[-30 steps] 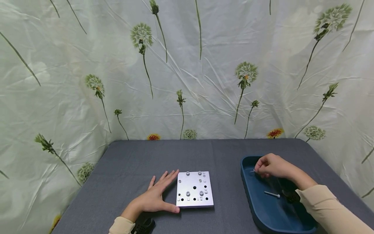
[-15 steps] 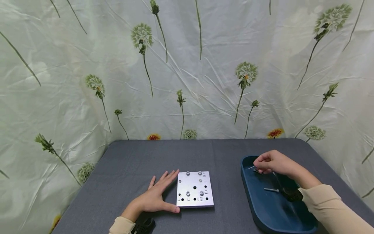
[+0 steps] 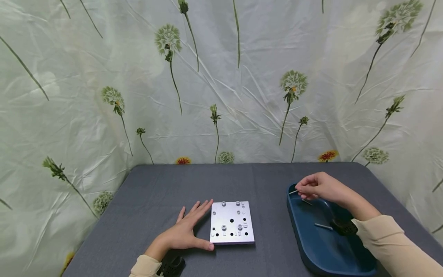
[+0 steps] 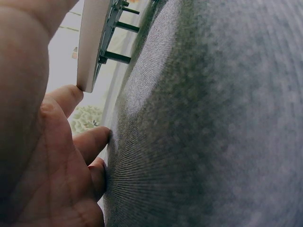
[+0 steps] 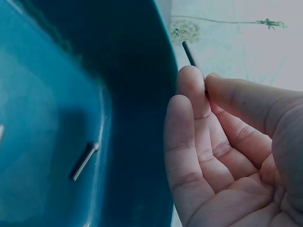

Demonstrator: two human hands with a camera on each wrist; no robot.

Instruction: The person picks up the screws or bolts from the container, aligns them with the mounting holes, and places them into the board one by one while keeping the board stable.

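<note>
A silver metal plate (image 3: pixel 221 218) with holes and several socket-head screws set in it lies at the middle of the table. My left hand (image 3: pixel 188 232) is spread at its left side, thumb at the near corner and index fingertip at the far one. Threaded shanks (image 4: pixel 117 57) stick out under the plate in the left wrist view. Over the far end of a blue tray (image 3: pixel 300 240), my right hand (image 3: pixel 320 188) pinches a screw (image 5: pixel 191 54) between thumb and fingertips. Its threaded end points outward; the fingers hide the other end.
Inside the tray lie a short screw (image 3: pixel 307 202) and a longer screw (image 3: pixel 323 226). The tray's raised wall (image 5: pixel 137 118) runs beside the right hand. A flowered white curtain (image 3: pixel 221 77) hangs behind the grey tabletop (image 3: pixel 166 188).
My right hand has risen slightly toward the tray's far rim with the pinched screw, and the short screw beneath shows more. The left hand stays at the plate.
</note>
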